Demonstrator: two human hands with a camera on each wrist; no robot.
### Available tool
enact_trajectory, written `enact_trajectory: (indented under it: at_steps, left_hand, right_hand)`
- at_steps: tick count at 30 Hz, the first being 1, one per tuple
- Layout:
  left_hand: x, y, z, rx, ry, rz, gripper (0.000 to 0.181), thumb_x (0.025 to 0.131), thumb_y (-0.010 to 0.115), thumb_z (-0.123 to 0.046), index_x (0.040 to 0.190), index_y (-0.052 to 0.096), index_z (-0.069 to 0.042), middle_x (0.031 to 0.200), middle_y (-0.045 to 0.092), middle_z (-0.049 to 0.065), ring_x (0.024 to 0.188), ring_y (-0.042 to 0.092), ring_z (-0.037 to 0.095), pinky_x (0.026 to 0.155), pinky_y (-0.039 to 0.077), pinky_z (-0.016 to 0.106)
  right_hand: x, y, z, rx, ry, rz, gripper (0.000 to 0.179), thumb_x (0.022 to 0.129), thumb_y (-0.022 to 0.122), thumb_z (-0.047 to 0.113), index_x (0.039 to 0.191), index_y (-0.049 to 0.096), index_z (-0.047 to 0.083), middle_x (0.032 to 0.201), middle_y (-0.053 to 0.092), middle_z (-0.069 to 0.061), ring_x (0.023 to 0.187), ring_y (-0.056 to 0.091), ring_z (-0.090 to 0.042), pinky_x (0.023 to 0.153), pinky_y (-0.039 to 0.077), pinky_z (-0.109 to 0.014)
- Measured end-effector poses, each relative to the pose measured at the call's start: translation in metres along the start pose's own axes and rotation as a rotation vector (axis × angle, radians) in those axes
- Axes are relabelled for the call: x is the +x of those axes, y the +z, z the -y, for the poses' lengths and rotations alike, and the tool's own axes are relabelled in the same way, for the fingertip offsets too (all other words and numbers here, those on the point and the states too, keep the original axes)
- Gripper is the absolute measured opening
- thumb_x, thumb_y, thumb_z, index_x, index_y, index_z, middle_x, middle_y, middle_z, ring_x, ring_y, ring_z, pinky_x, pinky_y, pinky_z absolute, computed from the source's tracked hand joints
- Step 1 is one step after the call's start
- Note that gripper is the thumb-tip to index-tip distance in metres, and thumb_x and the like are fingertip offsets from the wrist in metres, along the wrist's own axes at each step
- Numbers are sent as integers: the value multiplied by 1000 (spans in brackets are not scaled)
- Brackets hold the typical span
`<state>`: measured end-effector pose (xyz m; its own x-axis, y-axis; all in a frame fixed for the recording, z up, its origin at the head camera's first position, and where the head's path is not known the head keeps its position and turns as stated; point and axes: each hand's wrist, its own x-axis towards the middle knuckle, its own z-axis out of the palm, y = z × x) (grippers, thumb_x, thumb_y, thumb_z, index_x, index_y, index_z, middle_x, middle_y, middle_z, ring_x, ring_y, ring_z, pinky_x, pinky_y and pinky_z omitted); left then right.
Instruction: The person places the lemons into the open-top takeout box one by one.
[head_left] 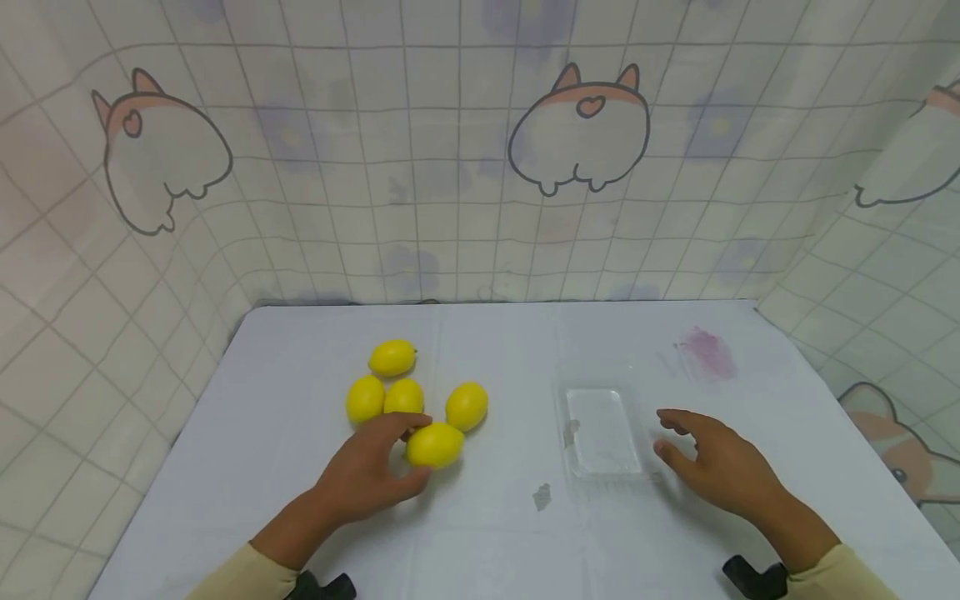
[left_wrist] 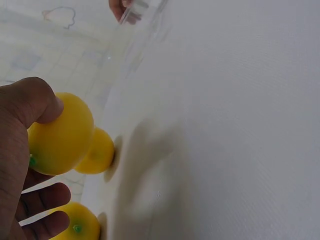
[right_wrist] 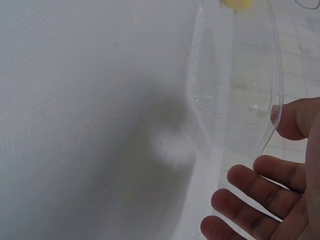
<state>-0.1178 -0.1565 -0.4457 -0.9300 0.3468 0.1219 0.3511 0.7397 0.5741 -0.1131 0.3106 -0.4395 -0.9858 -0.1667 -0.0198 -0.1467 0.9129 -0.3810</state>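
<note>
My left hand (head_left: 367, 475) pinches a yellow lemon (head_left: 436, 446) between thumb and fingers. In the left wrist view the thumb presses this lemon (left_wrist: 62, 135) from one side, its green stem end showing, while two lower fingers hang free of it. Several other lemons lie just beyond: one (head_left: 467, 406) to the right, one (head_left: 392, 357) farthest back, and two side by side. A clear plastic container (head_left: 603, 432) stands open on the table's right half. Beside its right edge is my right hand (head_left: 723, 467), fingers loosely spread and holding nothing; whether the thumb touches the rim I cannot tell.
A white cloth covers the table (head_left: 510, 550). A pink stain (head_left: 707, 353) marks it at the back right, and a small grey patch (head_left: 542, 497) lies left of the container. Tile-patterned curtains (head_left: 457, 167) hang behind and at both sides.
</note>
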Motion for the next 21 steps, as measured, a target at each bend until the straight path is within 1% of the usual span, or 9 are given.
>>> enact_trajectory:
  at_steps: [7,12,15,21]
  left_hand:
    - [6,7,-6,-4,37,-7,63,80,86,-34,137,61,-23,123,62,-12,105,57,10,94,52,38]
    - [10,9,-11,-6,72,-5,62,81,85,-34,136,61,-21,126,62,-11,106,59,12,94,52,38]
    - [11,9,-15,-7,88,-5,61,81,85,-35,136,62,-21,126,62,-10,106,59,12,93,53,37]
    - [15,11,-21,-8,97,-4,62,80,85,-35,136,61,-22,125,62,-11,105,59,11,94,53,36]
  right_hand:
    - [-1,-1,1,-5,-1,-1,54,100,66,38,143,57,6,133,65,-14,111,65,-39,83,55,-58]
    - [-3,-1,2,-1,3,2,54,100,66,38,142,57,6,133,66,-14,111,65,-39,83,55,-58]
    - [-4,-2,2,1,-1,3,55,99,66,40,142,58,5,132,66,-14,109,66,-39,81,56,-58]
    - [-5,-2,3,-3,-9,3,54,99,68,36,142,58,5,131,67,-13,107,67,-37,80,57,-55]
